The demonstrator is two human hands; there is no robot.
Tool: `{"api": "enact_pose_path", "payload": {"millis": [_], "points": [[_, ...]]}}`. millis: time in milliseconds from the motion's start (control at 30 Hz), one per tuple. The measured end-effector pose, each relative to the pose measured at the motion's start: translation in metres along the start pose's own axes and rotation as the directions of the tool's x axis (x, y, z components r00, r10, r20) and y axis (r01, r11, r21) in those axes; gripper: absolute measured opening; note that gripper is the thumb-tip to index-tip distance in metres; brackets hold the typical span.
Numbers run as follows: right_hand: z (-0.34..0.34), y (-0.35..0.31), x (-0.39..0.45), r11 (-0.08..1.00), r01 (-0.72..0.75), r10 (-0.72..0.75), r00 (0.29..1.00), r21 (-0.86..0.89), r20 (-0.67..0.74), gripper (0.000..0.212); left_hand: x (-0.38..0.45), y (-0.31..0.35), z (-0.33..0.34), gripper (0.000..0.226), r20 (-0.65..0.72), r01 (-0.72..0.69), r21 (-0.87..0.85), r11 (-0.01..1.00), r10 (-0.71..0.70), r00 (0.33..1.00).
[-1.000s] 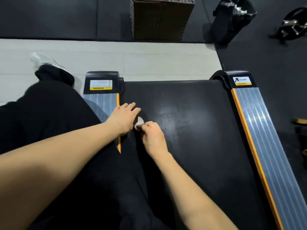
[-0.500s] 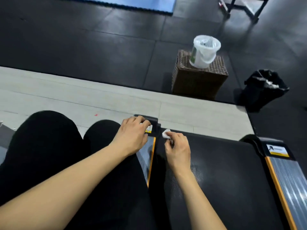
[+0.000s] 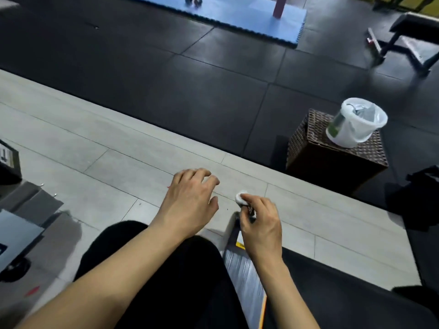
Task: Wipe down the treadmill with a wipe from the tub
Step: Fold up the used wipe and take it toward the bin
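My right hand (image 3: 260, 224) pinches a small balled white wipe (image 3: 240, 197) over the rear end of the treadmill's left side rail (image 3: 244, 274). Its fingers curl round the wipe, which sticks out above them. To its left, my left hand (image 3: 190, 203) hovers above the grey floor with loosely spread fingers and holds nothing. The black treadmill belt (image 3: 337, 288) runs off the lower right. The white wipe tub (image 3: 356, 123) stands tilted on a brown wicker box (image 3: 332, 157) at the right.
A black bag (image 3: 415, 198) lies on the floor right of the wicker box. My black-trousered legs (image 3: 166, 269) fill the lower middle. Another machine's base (image 3: 19, 210) is at the left edge. A bench (image 3: 413, 43) and a blue mat (image 3: 237, 13) lie far back.
The view has tilted up from the belt toward the floor and tub. My left hand has lifted off the rail end cap. My right hand has moved past the belt's end with the wipe.
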State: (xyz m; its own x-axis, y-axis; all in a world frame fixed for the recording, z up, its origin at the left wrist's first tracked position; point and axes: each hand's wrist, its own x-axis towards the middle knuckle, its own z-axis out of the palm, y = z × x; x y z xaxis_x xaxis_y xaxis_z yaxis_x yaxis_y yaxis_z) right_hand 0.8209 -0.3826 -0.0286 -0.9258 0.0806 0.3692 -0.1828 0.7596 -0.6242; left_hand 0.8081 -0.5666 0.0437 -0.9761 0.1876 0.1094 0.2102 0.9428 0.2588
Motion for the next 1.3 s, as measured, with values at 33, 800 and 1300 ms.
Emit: {"api": "enact_pose_path", "payload": {"millis": [33, 800, 1300], "points": [[0.012, -0.006, 0.016, 1.000, -0.007, 0.007, 1.000, -0.009, -0.006, 0.038, 0.017, -0.014, -0.002, 0.032, 0.010, 0.004, -0.010, 1.000, -0.003, 1.000], [-0.127, -0.280, 0.333, 0.982, -0.147, 0.142, 0.989, -0.119, -0.046, 0.032, 0.251, -0.073, -0.371, 0.033, 0.246, -0.184, -0.109, 0.977, 0.206, 0.947], [-0.325, -0.218, 0.446, 0.894, -0.445, 0.386, 0.819, -0.046, -0.424, 0.026, 0.444, 0.138, -0.439, 0.034, 0.181, -0.650, -0.077, 0.756, 0.651, 0.737]]}}
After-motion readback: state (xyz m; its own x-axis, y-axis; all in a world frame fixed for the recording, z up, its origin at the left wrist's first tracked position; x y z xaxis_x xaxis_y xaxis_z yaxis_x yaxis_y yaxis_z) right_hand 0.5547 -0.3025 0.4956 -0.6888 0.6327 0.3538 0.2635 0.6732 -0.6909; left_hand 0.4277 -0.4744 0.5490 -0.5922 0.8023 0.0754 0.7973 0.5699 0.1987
